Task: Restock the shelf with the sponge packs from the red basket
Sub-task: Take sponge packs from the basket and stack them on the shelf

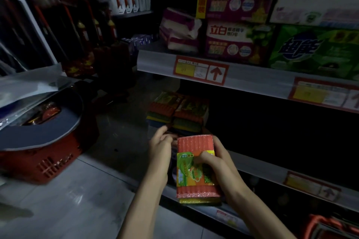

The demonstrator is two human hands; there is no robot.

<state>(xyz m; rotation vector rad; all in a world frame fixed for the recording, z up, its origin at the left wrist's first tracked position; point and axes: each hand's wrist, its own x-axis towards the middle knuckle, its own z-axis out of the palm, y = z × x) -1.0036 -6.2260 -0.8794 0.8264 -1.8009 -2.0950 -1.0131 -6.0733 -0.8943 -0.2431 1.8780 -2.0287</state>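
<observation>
My right hand (213,163) grips a sponge pack (194,147), orange on top with a green and yellow label, held in front of the middle shelf (272,163). The thumb lies across the label and the fingers wrap its right side. My left hand (161,145) is at the pack's upper left edge with curled fingers; whether it pinches the pack is unclear. Two stacks of sponge packs (178,112) stand on that shelf just beyond my hands. The red basket (44,159) sits on the floor at the left, covered by flat grey and clear packages.
The upper shelf (252,77) carries price tags and boxed detergent (239,42). A folded cloth pack (180,31) lies at its left end. The middle shelf's interior to the right is dark. Bottles (97,31) line the far aisle. Pale floor tiles (77,200) spread below.
</observation>
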